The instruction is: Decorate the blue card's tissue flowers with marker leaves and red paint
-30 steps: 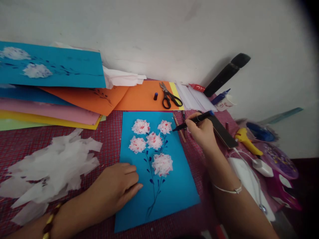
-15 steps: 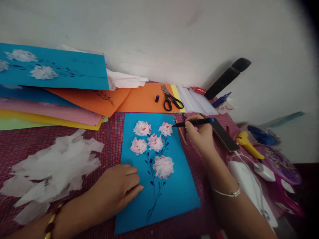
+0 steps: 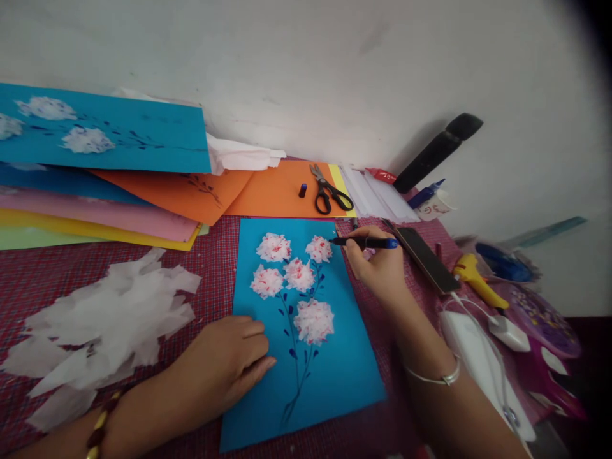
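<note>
In the head view, one blue sheet (image 3: pixel 342 389) on the desk (image 3: pixel 217 268) bears five paper flowers (image 3: pixel 313 322). The right hand (image 3: pixel 380 269) pinches one pen (image 3: pixel 382 243) beside the upper-right flower (image 3: pixel 319 249); the left hand (image 3: pixel 234 357) lies palm down, loosely unclenched, over the sheet's left edge.

The wall (image 3: pixel 296 70) is greyish white — faintly smudged.

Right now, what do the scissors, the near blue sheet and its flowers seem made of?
Blue sheet: likely card or thick paper, matte, lying flat. Flowers: probably tissue paper, matte, with ragged, crumpled edges. Scissors: dull grey blades, likely metal; black handles, probably plastic.
</note>
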`<state>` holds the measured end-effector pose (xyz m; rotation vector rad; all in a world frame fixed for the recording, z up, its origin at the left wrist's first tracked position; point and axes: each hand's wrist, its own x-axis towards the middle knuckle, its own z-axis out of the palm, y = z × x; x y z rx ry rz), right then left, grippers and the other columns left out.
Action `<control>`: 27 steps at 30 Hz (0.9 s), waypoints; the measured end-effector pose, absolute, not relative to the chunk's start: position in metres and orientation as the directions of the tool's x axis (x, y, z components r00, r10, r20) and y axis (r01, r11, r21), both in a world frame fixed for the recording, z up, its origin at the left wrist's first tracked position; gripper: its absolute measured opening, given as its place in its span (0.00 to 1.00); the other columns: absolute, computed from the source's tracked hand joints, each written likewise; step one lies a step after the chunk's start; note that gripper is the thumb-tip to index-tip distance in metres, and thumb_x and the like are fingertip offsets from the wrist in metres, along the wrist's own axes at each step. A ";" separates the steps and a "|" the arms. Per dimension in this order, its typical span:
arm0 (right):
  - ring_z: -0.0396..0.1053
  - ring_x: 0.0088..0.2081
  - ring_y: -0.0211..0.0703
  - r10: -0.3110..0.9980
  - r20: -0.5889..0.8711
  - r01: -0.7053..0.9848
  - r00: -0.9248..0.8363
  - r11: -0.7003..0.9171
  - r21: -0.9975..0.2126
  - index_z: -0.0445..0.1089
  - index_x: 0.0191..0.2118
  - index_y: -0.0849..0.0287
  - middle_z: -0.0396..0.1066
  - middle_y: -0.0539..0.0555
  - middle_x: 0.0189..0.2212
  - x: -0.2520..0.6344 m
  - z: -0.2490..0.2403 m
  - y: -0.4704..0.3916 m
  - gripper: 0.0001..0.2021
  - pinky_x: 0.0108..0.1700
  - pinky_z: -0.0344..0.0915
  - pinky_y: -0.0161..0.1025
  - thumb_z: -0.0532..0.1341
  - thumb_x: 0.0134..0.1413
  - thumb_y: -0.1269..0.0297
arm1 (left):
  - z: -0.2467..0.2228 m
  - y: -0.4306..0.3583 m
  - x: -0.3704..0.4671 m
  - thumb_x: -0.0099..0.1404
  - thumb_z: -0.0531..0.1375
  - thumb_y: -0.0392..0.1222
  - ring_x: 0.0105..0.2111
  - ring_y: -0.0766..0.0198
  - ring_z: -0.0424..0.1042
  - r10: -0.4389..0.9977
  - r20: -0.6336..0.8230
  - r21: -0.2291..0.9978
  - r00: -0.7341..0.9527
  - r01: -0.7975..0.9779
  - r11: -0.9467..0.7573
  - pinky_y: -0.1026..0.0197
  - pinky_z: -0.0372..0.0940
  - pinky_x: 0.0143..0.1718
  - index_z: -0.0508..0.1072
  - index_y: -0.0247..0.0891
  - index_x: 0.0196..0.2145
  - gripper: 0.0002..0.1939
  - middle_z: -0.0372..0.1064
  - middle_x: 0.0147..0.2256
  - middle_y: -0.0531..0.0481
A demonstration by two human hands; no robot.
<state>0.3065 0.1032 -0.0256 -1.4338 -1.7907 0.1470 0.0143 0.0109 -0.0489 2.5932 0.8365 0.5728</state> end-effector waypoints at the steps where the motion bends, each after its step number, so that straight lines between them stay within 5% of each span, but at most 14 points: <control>1: 0.71 0.34 0.44 0.865 0.502 0.755 -0.014 0.338 -0.562 0.72 0.37 0.56 0.74 0.52 0.31 0.306 -0.028 0.104 0.06 0.39 0.65 0.43 0.62 0.54 0.63 | -0.048 0.011 0.014 0.76 0.47 0.43 0.25 0.63 0.63 0.615 0.264 0.446 0.743 0.471 -0.761 0.59 0.52 0.28 0.67 0.38 0.23 0.23 0.66 0.24 0.51; 10: 0.65 0.26 0.39 0.927 0.353 0.548 0.125 0.232 -0.804 0.68 0.34 0.57 0.69 0.50 0.26 0.300 -0.018 0.103 0.04 0.29 0.61 0.38 0.60 0.54 0.63 | -0.048 0.010 0.014 0.76 0.47 0.43 0.25 0.64 0.63 0.616 0.262 0.444 0.743 0.474 -0.760 0.59 0.52 0.28 0.66 0.38 0.23 0.23 0.66 0.24 0.51; 27: 0.67 0.30 0.40 0.885 0.435 0.568 0.165 0.275 -0.776 0.70 0.35 0.57 0.69 0.50 0.28 0.303 -0.027 0.108 0.04 0.33 0.63 0.39 0.61 0.54 0.64 | -0.050 0.009 0.013 0.76 0.47 0.44 0.26 0.63 0.62 0.623 0.248 0.452 0.741 0.480 -0.751 0.59 0.51 0.28 0.66 0.38 0.24 0.23 0.66 0.24 0.51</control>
